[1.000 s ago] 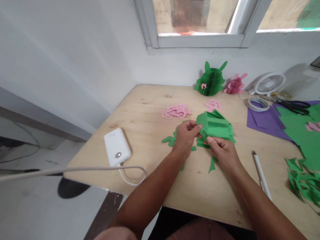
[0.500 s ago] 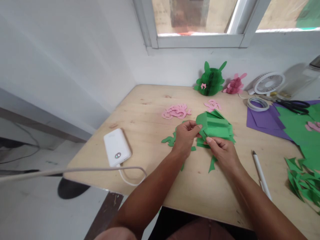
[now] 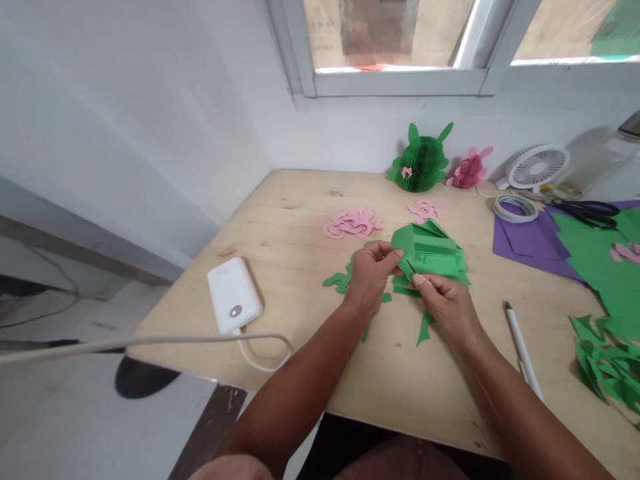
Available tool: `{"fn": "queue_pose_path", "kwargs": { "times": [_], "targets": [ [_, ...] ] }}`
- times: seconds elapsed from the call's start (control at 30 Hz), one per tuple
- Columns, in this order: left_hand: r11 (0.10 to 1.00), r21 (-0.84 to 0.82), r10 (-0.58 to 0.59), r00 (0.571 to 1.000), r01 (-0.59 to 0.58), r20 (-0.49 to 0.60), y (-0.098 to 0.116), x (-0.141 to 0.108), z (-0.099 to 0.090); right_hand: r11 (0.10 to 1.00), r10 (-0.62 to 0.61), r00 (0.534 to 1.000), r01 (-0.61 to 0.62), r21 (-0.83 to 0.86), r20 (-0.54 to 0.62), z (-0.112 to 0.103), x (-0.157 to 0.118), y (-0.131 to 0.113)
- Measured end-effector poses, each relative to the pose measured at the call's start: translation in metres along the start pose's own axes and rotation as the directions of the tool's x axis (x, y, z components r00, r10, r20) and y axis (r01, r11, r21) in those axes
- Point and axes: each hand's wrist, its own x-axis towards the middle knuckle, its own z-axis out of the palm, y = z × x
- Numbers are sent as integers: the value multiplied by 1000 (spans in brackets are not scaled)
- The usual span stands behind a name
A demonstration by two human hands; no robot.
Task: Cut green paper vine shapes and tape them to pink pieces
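Between my hands is a green paper piece (image 3: 404, 241) with a rounded top edge. My left hand (image 3: 373, 273) pinches its left side between thumb and fingers. Lower down, my right hand (image 3: 443, 299) is closed on the same paper's bottom edge, thumb on top. Right behind it lie folded green papers (image 3: 436, 264), stacked and overlapping, and I cannot tell whether they are joined to the held piece. Curly green cut-outs (image 3: 339, 280) rest left of my left hand, partly hidden by it. A pointed green scrap (image 3: 425, 329) lies below my right hand.
Pink paper cut-outs (image 3: 353, 223) lie beyond my hands. A green paper figure (image 3: 423, 163) and a pink one (image 3: 470, 170) stand by the wall, near a fan (image 3: 535, 167). Scissors (image 3: 587, 213), purple paper (image 3: 530, 241) and a white pen (image 3: 523, 350) are rightward; a power bank (image 3: 234, 295) is left.
Both hands stay almost where they were, still on the green paper. The held piece has shifted very slightly.
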Motion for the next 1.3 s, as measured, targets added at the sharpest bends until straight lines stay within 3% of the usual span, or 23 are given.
{"fn": "queue_pose_path", "kwargs": {
  "times": [0.2, 0.4, 0.73, 1.0, 1.3],
  "targets": [
    [999, -23, -22, 1000, 22, 2, -1, 2, -2, 998, 42, 999, -41, 58, -22, 1, -2, -1],
    [996, -21, -89, 996, 90, 21, 1, 1, -2, 971, 109, 987, -80, 227, -116, 0, -1, -4],
    [980, 110, -188, 952, 165, 243, -2, -3, 0, 869, 221, 964, -127, 478, -146, 0, 0, -15],
    [955, 244, -239, 921, 166, 309, -2, -6, -1, 854, 235, 924, -49, 517, -302, 0, 4, -9],
    [943, 317, -211, 922, 105, 324, -12, -2, -2, 843, 249, 918, -49, 535, -309, 0, 3, -6]
  ]
}}
